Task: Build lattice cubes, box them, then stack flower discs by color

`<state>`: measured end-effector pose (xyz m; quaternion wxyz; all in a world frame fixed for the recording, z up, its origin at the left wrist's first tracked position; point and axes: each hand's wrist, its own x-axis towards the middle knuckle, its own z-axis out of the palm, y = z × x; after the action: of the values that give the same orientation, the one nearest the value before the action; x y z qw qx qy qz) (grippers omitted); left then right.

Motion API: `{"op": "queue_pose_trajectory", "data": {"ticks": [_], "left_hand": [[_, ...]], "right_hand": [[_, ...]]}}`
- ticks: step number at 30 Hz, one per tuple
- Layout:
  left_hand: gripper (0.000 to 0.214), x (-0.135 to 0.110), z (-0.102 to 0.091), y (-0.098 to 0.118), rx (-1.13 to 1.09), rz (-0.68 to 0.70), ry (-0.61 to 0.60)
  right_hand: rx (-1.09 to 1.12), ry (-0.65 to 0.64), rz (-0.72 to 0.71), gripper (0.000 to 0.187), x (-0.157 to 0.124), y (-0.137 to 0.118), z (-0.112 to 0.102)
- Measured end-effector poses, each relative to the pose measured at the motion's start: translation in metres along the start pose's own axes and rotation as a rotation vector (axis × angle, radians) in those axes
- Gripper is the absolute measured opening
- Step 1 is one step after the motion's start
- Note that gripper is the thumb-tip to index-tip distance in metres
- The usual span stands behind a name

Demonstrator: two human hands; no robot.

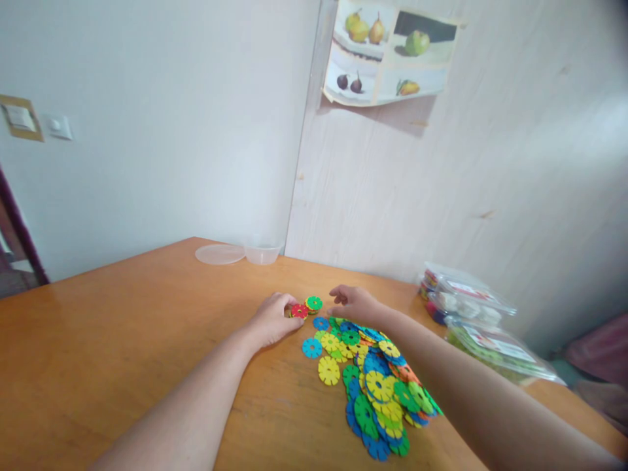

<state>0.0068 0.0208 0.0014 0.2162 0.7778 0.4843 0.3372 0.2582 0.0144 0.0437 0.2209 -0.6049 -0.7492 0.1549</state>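
Observation:
My left hand rests on the wooden table, fingers curled and pinched on a red notched plastic disc. A green disc lies touching the red one. My right hand hovers just right of the green disc, fingers curled; whether it holds anything is hidden. A pile of colourful notched discs, blue, yellow, green and orange, spreads under and in front of my right forearm.
A clear plastic lid and a clear tub sit at the table's far edge by the wall. Clear bags of toy pieces lie at the right edge. A fruit picture hangs on the wall.

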Motion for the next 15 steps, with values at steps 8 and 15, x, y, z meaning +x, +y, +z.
{"op": "queue_pose_trajectory", "data": {"ticks": [8, 15], "left_hand": [[0.034, 0.001, -0.001, 0.0, 0.022, -0.005, -0.01], [0.031, 0.0, -0.002, 0.005, 0.039, -0.019, -0.009]], "right_hand": [[-0.177, -0.025, -0.112, 0.056, 0.014, -0.025, 0.021], [-0.189, -0.012, -0.074, 0.051, 0.027, -0.029, 0.027]]}}
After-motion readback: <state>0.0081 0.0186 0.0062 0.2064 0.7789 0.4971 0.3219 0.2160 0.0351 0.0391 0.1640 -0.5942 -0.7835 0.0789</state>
